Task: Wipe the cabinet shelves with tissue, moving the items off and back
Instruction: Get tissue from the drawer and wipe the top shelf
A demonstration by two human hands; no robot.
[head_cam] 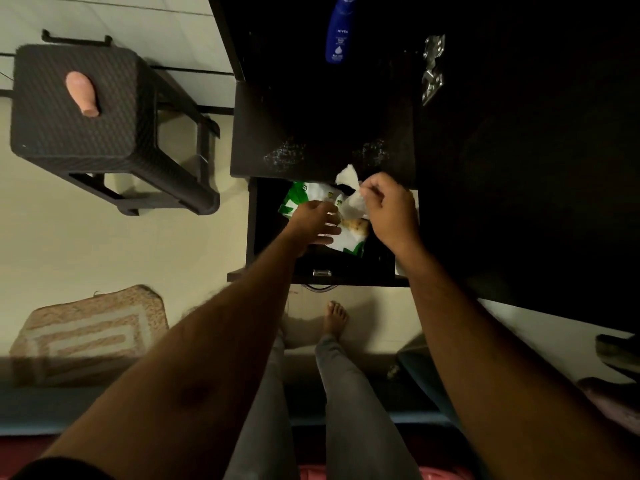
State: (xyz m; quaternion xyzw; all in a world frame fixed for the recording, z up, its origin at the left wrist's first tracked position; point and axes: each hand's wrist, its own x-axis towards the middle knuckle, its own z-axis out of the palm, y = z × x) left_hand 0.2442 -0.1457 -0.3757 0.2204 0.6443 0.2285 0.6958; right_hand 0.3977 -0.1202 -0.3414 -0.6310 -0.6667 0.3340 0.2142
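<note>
R hand (389, 211) pinches tissue (349, 188); L hand (313, 220), fingers spread, presses green-white packet (311, 206) in open drawer (329, 271) (dim). Steady packet, pull tissue straight up w/o tearing.

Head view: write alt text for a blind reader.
A person's right hand pinches white tissue over an open dark drawer while the left hand rests on a green-and-white packet inside. A blue lotion bottle stands on the cabinet above.
</note>
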